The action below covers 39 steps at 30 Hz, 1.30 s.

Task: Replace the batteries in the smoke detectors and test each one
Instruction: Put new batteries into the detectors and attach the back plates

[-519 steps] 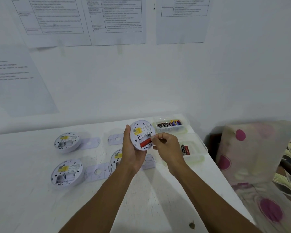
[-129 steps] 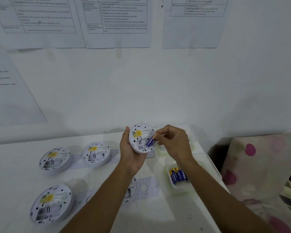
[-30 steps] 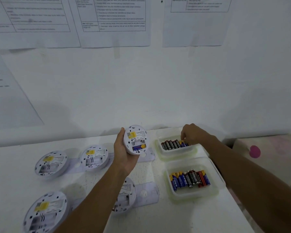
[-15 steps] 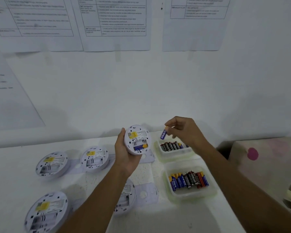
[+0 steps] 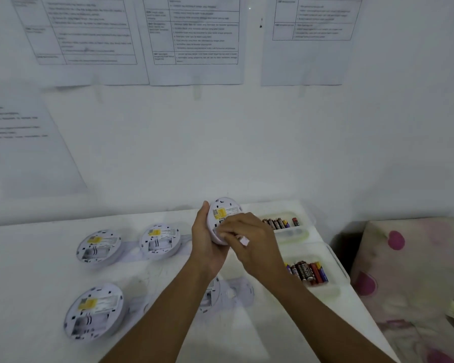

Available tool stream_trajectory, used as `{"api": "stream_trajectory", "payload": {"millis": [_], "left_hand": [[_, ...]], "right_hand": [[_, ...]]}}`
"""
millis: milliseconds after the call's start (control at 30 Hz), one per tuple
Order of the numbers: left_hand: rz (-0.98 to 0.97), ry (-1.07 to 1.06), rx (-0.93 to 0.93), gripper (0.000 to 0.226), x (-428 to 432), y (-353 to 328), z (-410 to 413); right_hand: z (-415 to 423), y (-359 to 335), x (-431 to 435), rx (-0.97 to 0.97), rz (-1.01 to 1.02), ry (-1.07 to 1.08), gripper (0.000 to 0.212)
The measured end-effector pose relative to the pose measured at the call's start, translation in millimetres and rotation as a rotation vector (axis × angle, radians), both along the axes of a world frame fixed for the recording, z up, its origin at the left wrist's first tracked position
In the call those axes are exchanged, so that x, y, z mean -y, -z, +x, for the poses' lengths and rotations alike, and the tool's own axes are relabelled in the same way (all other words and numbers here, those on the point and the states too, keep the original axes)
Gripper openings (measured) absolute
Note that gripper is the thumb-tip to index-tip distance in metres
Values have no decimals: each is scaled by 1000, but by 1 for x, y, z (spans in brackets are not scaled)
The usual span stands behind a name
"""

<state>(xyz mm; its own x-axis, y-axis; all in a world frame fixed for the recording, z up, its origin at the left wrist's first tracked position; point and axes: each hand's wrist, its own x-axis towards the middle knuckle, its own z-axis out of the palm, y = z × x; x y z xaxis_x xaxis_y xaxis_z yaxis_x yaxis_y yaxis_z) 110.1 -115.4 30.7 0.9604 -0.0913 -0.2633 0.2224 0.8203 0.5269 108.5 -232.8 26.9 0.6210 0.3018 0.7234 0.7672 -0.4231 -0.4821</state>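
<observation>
We hold the round white plastic smoke detector [image 5: 227, 206] up over the right half of the white table [image 5: 32, 258], tilted, with its back face and yellow label toward us. Left hand [image 5: 207, 247] grips its left rim, thumb up along the edge. Right hand [image 5: 249, 239] covers the lower back face, fingers curled onto it. It's blurred, so we cannot tell whether they pinch anything.

Room: the table's far edge butts the white wall. Its right edge runs just beside two clear plastic trays, far tray [image 5: 294, 235] and near tray [image 5: 323, 290], each holding mixed batteries [image 5: 307, 271]. Past that edge is a pale cushion with pink dots [image 5: 409, 258].

On the left, lying back-up: far-left detector [image 5: 98, 247], far-middle detector [image 5: 160, 241], near-left detector [image 5: 95, 310]. A fourth detector [image 5: 210, 294] is partly hidden under our left forearm. Bare tabletop between the forearms.
</observation>
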Motion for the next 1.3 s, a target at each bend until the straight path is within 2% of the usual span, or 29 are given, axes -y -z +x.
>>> {"api": "stream_trajectory", "payload": {"millis": [67,200,267,367,467,533,633,667,733,833,967,1233,1300], "left_hand": [[34,-18,27,64,-1,0,-4],[52,-42,82,52,-2,-3,-12],[57,-44,96,49,-5,-4,-15],[46,-56,97,47,-10,-4,-21],[34,-62,91,47,-17,-1,-24],[43,-57,78,49,-22,0,-26],[42,-86,87,53,-34,0,-23],[36,-112,91,52,-40,-1,-22],[19,-167,93,48,-54,0,-21],[17,-192,83,52,-73,5,-22],[20,-213,41,50,-86,9,-25],[14,-205,12,47,-102,18,-28],[19,-199,14,48,-103,20,-28]], "right_hand": [[-6,-7,-3,-216,162,0,13],[-7,-15,-4,-588,243,140,69],[-6,-16,-4,-786,272,146,90],[-5,-17,-8,-833,217,161,103],[-5,-13,-13,-832,174,134,101],[-4,-13,-15,-861,179,61,93],[5,-13,-15,-868,272,3,50],[10,-13,-14,-825,230,40,37],[23,-8,-13,-697,-44,115,26],[39,6,-20,-635,-457,112,30],[47,20,-33,-590,-804,131,48],[60,30,-39,-616,-932,177,70],[60,29,-39,-577,-919,177,58]]}}
